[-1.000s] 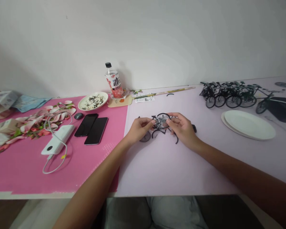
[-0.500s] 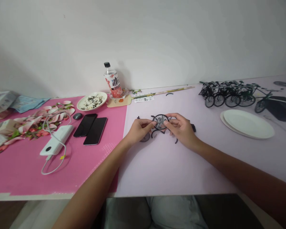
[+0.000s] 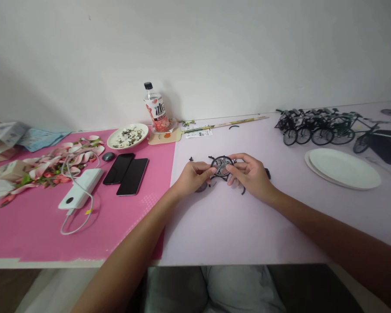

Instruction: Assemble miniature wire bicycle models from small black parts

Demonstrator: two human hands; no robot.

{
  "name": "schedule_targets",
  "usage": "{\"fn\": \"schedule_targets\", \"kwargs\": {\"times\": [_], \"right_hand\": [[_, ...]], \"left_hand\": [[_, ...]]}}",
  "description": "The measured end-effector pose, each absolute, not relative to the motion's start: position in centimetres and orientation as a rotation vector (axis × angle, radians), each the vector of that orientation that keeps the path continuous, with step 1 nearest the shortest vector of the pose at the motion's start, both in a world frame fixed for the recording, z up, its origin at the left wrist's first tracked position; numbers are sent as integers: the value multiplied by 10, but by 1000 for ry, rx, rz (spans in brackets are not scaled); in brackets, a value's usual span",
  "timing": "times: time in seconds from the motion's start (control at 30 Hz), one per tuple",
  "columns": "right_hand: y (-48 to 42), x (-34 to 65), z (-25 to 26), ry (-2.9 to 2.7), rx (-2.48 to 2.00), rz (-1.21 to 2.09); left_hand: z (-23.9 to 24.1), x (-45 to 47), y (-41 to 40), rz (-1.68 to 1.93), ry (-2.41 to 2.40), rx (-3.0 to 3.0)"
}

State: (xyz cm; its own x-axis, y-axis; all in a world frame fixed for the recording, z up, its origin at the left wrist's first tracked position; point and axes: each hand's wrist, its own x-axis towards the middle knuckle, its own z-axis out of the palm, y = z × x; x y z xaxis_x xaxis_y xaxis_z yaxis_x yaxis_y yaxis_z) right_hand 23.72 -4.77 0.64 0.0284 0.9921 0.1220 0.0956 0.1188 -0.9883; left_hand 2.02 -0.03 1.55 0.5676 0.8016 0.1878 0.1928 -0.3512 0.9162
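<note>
Over the pale lilac table top [image 3: 234, 226], both my hands pinch a small black spoked bicycle wheel [image 3: 221, 164] between them. My left hand [image 3: 193, 177] grips its left rim with closed fingers. My right hand [image 3: 250, 174] grips its right side, fingers curled. Small black curved parts [image 3: 242, 190] lie on the table under and beside my hands, partly hidden.
A row of several finished model bicycles [image 3: 316, 128] and stacked white plates [image 3: 343, 168] stand at the right. On the pink mat [image 3: 52, 230] lie two phones [image 3: 126, 172], a power bank [image 3: 81, 188], artificial flowers [image 3: 48, 167], a dish [image 3: 127, 136]. A bottle [image 3: 155, 108] stands by the wall.
My hands have stayed in place and drawn a little closer round the wheel. The view has shifted slightly.
</note>
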Motion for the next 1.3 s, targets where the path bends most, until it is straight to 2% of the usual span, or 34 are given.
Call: {"fn": "schedule_targets", "kwargs": {"times": [0.6, 1.03, 1.3], "right_hand": [[-47, 239, 5, -1324, -1209, 1037], [-48, 240, 7, -1368, -1200, 1062], [-47, 243, 3, -1417, -1190, 1043]], "left_hand": [[21, 28, -9, 800, 857, 1979], [5, 34, -9, 879, 792, 1688], [3, 34, -11, 881, 793, 1740]]}}
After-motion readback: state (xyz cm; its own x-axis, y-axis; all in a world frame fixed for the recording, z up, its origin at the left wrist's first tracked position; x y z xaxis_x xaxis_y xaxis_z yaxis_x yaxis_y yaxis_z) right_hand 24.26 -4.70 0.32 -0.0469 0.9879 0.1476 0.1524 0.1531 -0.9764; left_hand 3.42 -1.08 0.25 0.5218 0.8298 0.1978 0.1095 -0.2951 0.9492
